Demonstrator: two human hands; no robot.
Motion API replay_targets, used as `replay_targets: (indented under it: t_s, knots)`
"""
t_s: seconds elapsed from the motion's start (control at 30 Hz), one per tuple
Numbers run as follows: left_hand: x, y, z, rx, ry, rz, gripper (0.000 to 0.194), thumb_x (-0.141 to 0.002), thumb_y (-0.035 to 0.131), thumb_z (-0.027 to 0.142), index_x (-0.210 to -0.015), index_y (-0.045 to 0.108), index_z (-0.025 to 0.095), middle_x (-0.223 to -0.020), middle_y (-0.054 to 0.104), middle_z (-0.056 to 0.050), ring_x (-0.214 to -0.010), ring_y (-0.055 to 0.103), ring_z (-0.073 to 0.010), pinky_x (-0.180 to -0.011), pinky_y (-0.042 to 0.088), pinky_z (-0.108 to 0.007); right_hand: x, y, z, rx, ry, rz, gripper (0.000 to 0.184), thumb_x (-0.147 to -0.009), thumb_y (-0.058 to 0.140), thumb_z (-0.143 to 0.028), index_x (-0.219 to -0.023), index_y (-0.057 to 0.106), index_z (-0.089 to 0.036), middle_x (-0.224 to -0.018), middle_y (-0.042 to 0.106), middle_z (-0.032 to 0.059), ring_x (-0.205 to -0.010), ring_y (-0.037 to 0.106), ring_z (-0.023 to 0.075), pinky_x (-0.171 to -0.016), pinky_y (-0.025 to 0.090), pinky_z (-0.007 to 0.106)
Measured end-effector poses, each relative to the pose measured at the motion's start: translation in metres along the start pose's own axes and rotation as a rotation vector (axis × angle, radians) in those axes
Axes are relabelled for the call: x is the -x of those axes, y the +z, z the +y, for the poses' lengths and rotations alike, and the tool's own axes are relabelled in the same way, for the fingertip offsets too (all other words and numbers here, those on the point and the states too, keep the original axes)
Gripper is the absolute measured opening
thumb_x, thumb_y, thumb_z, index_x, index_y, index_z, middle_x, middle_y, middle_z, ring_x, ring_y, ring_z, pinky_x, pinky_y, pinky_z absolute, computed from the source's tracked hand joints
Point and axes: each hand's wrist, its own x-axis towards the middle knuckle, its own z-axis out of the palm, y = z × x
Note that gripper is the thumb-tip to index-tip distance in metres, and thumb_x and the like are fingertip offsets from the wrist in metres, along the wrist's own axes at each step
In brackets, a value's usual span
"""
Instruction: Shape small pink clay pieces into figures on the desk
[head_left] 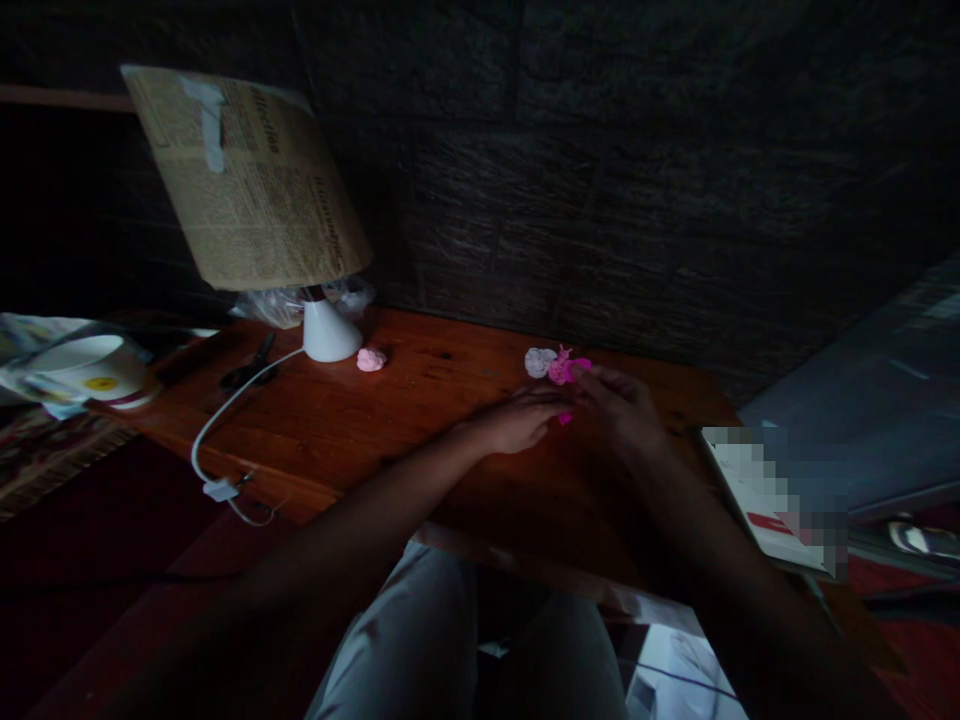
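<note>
My right hand [621,402] pinches a bright pink piece [577,370], soft-looking like a strip; the dim light hides its exact kind. My left hand [525,420] is beside it, fingers pressed together, with a small bright pink end [565,418] showing under the fingertips. Just behind the fingers, a pink ruffled flower-like piece [559,368] lies against the bright pink one. Touching its left side is a whitish ruffled flower-like piece [538,362]. Farther left on the wooden table [450,370] sits a pale pink lump [370,359].
A lamp [330,332] with a newspaper-covered shade [255,190] stands at the back left, its white cord [217,410] hanging over the front edge. Dark scissors [251,370] and a white tub [90,368] lie farther left. A box-like object [772,500] rests at the right edge.
</note>
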Motion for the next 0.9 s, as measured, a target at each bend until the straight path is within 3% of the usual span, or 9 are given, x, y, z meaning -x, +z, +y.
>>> replay_targets:
  t_s: [0.17, 0.33, 0.43, 0.57, 0.73, 0.9]
  knots:
    - [-0.002, -0.004, 0.001, -0.003, -0.005, 0.037, 0.035, -0.09, 0.052, 0.014, -0.122, 0.065, 0.017, -0.137, 0.06, -0.015, -0.136, 0.048, -0.0268, -0.116, 0.036, -0.047, 0.0, 0.001, 0.004, -0.081, 0.093, -0.058, 0.033, -0.057, 0.09, -0.047, -0.075, 0.077, -0.023, -0.073, 0.071, 0.0007, -0.069, 0.062, 0.0148, -0.063, 0.048, 0.028]
    - [0.0, -0.013, 0.009, 0.264, -0.044, 0.167, 0.021, -0.092, 0.06, 0.027, -0.107, 0.067, 0.015, -0.119, 0.067, -0.015, -0.116, 0.061, -0.0241, -0.102, 0.048, -0.04, -0.001, -0.002, 0.0, -0.15, 0.101, -0.046, 0.028, -0.057, 0.09, -0.039, -0.079, 0.078, -0.025, -0.083, 0.076, 0.0019, -0.076, 0.067, 0.0162, -0.072, 0.054, 0.031]
    - [-0.001, -0.016, 0.011, 0.527, -0.129, 0.275, 0.026, -0.09, 0.063, 0.035, -0.105, 0.065, 0.014, -0.109, 0.069, -0.012, -0.1, 0.065, -0.0187, -0.089, 0.052, -0.033, -0.002, -0.006, -0.002, -0.175, 0.044, -0.016, 0.023, -0.06, 0.087, -0.035, -0.079, 0.076, -0.026, -0.082, 0.075, 0.0004, -0.081, 0.069, 0.0173, -0.08, 0.056, 0.033]
    - [-0.003, -0.015, 0.007, 0.79, -0.204, 0.363, 0.035, -0.081, 0.073, 0.041, -0.101, 0.066, 0.014, -0.104, 0.07, -0.009, -0.097, 0.067, -0.0169, -0.091, 0.051, -0.033, -0.003, -0.008, -0.003, -0.152, -0.006, 0.01, 0.03, -0.064, 0.084, -0.036, -0.09, 0.074, -0.029, -0.087, 0.075, 0.0, -0.085, 0.071, 0.0192, -0.084, 0.057, 0.037]
    - [-0.005, -0.013, 0.004, 0.895, -0.22, 0.374, 0.037, -0.074, 0.08, 0.037, -0.099, 0.066, 0.014, -0.098, 0.072, -0.007, -0.094, 0.068, -0.0159, -0.093, 0.051, -0.035, -0.003, -0.008, -0.002, -0.178, -0.01, 0.044, 0.031, -0.061, 0.086, -0.031, -0.09, 0.076, -0.028, -0.087, 0.076, -0.0005, -0.082, 0.07, 0.0168, -0.083, 0.057, 0.034]
    - [-0.004, -0.015, 0.007, 0.895, -0.224, 0.388, 0.036, -0.071, 0.083, 0.035, -0.096, 0.067, 0.013, -0.098, 0.072, -0.007, -0.093, 0.068, -0.0156, -0.095, 0.051, -0.037, -0.002, -0.006, -0.003, -0.141, -0.008, 0.016, 0.033, -0.059, 0.088, -0.037, -0.088, 0.076, -0.027, -0.089, 0.077, 0.0008, -0.083, 0.07, 0.018, -0.082, 0.057, 0.035]
